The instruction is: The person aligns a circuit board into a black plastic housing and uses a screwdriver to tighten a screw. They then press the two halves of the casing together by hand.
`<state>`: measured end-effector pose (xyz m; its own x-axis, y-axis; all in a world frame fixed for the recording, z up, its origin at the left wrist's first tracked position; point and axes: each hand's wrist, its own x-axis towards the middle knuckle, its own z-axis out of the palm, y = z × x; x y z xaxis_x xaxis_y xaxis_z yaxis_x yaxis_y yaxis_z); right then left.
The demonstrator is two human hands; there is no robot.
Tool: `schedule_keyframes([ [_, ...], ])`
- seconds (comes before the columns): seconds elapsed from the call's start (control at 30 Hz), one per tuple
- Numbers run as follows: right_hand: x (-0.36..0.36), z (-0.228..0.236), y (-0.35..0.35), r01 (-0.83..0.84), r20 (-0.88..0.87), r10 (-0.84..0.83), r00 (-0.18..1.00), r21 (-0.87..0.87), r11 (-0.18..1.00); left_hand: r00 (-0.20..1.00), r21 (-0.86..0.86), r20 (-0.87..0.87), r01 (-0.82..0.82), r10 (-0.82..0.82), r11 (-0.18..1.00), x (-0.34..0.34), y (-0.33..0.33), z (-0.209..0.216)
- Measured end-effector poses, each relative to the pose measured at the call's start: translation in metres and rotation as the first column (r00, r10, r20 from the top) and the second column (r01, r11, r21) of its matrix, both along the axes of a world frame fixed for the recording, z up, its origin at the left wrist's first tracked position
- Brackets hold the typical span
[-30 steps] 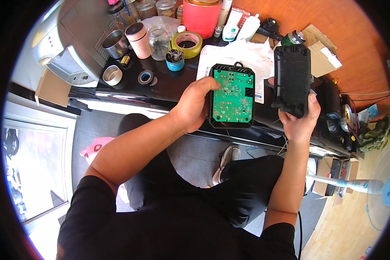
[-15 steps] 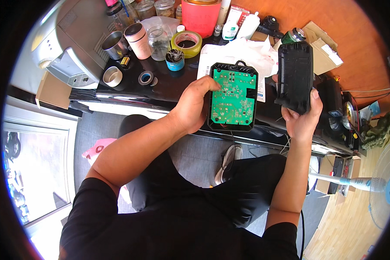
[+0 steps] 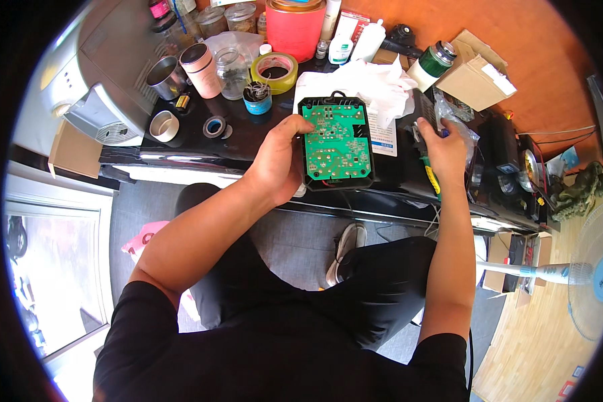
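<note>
My left hand (image 3: 278,157) grips the left side of a black plastic housing (image 3: 370,175), thumb over its face. The green circuit board (image 3: 338,144) inside shows its soldered side. My right hand (image 3: 445,151) is low over the right part of the dark table, palm down, its thumb and forefinger apart. By its fingertips lies a dark flat piece (image 3: 425,106), possibly the housing's cover. Something small and blue shows between the fingers, too small to name. Beside the wrist is a tool with a yellow-and-green handle (image 3: 433,179), partly hidden by the hand.
Behind the housing lie white plastic bags (image 3: 365,84) and a yellow tape roll (image 3: 275,72). A blue tin (image 3: 257,100), a glass jar (image 3: 231,74), a pink tumbler (image 3: 199,70) and a small cup (image 3: 164,126) stand farther left. An open cardboard box (image 3: 476,77) sits at the back right.
My right hand has turned palm down and moved to the table; the black cover is no longer held up. My left hand and the housing have shifted slightly left in view.
</note>
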<state>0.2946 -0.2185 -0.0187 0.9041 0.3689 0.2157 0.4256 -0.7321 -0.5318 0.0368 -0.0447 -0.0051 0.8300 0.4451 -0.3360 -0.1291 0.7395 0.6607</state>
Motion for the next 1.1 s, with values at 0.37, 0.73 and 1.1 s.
schedule_keyframes([
  [0.37,-0.001,-0.043,0.013,-0.033,0.056,0.046,0.997,-0.210,0.977,0.998,-0.031,0.025,0.067,-0.066,0.997,-0.004,0.001,0.006],
  [0.73,-0.080,0.057,-0.020,-0.311,0.102,0.569,0.816,0.908,0.283,0.995,-0.003,0.085,0.058,-0.057,0.998,-0.003,0.000,-0.004],
  [1.1,-0.152,0.043,-0.020,-0.607,0.087,0.808,0.582,0.708,0.361,0.965,0.045,0.261,-0.024,0.011,0.999,-0.003,-0.001,-0.010],
])
